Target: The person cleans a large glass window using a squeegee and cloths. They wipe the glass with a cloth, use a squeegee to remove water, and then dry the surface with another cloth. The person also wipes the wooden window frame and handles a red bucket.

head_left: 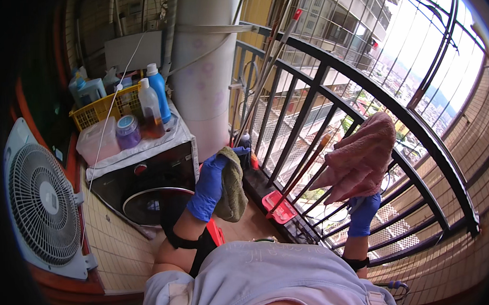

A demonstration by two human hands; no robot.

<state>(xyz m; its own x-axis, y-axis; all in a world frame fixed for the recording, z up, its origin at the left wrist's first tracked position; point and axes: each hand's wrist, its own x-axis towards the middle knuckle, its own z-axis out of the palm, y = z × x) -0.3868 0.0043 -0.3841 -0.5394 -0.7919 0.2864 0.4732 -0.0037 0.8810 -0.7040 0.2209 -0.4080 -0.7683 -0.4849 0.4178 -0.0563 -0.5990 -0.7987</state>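
Both of my hands wear blue gloves. My left hand [209, 185] is closed on an olive-green cloth [232, 188], which hangs down beside the glove; one finger points out over its top. Raised in front of the railing, my right hand [363, 215] grips a pink cloth [364, 155] from below. The pink cloth stands up above the glove and hides most of the fingers. Between the two hands there is a wide gap, and the cloths do not touch each other.
A black metal railing [320, 75] runs along the right. At the left stands a washing machine [166, 172] topped with a yellow basket [84, 117], a blue bottle [158, 91] and a purple jar [128, 133]. A fan [44, 199] is farther left. A red dustpan [279, 206] sits by the railing.
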